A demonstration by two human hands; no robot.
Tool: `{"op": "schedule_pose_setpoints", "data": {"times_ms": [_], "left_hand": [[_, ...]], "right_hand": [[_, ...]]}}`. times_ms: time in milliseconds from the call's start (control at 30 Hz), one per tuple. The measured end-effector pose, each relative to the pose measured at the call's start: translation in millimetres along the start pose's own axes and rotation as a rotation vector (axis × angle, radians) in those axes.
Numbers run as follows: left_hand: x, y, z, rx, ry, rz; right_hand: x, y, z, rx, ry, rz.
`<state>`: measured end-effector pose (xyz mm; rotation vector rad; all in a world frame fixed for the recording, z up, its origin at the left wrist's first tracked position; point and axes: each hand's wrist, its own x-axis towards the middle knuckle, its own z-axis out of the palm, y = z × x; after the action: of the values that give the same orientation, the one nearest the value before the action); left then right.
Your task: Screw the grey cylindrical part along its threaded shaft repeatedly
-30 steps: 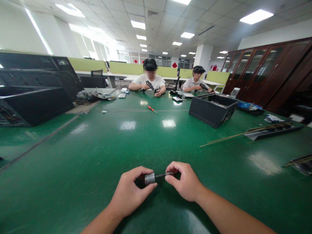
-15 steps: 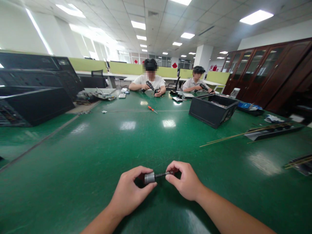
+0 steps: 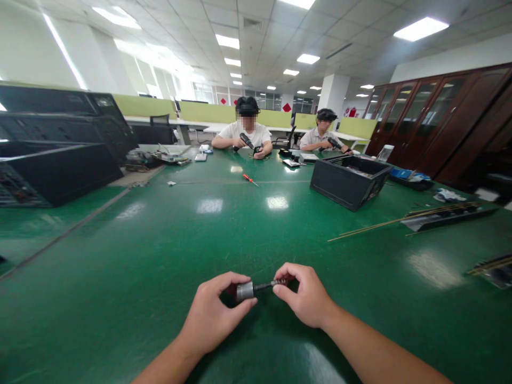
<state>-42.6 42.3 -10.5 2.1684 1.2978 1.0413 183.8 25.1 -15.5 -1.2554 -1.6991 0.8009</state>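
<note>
My left hand curls its thumb and fingers around a short grey metal cylinder near the table's front edge. A thin dark shaft runs rightward out of that cylinder, so the two look like one tool bit, possibly a hole saw. The ribbed or grooved far end of the shaft is pinched between the thumb and fingers of my right hand. Part of the cylinder's left end is hidden by my left fingers. The piece lies nearly level, just above the green tabletop.
An orange screwdriver lies mid-table. A black open case stands to the right, with thin brass-coloured rods nearer me. Larger black computer cases stand left. Across the table, two people hold power drills.
Very little differs. My right fingertips and the shaft end have shifted slightly up and to the right; my left hand keeps its grip on the cylinder.
</note>
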Motion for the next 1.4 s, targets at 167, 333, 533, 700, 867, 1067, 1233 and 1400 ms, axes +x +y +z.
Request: {"op": "schedule_pose_setpoints", "data": {"times_ms": [167, 333, 533, 700, 867, 1067, 1233, 1400], "left_hand": [[1.3, 1.1, -0.2, 0.004, -0.013, -0.013], [2.2, 1.9, -1.6, 0.003, -0.031, -0.021], [2.2, 1.4, -1.6, -0.002, -0.032, -0.027], [4.0, 5.8, -3.6, -0.007, -0.042, -0.045], [7.0, 6.8, -5.0, -0.019, -0.053, -0.072], [9.3, -2.2, -1.0, -0.222, 0.037, -0.203], [6.9, 11.2, -26.0, -0.427, 0.071, -0.296], [-29.8, 11.0, -86.6, -0.234, 0.052, -0.290]], "right_hand": [[1.0, 0.1, -0.8, 0.002, 0.001, 0.001], [1.7, 1.2, -1.7, 0.007, 0.012, -0.012], [0.8, 1.9, -2.2, 0.021, 0.021, -0.014], [3.6, 8.6, -3.1, 0.126, 0.026, -0.004], [18.7, 24.6, 1.6, 0.506, 0.132, 0.102], [27.0, 28.1, 6.0, 0.531, 0.175, 0.161], [20.0, 19.8, -0.1, 0.488, 0.179, 0.114], [13.8, 12.9, -3.5, 0.425, 0.159, 0.071]]}}
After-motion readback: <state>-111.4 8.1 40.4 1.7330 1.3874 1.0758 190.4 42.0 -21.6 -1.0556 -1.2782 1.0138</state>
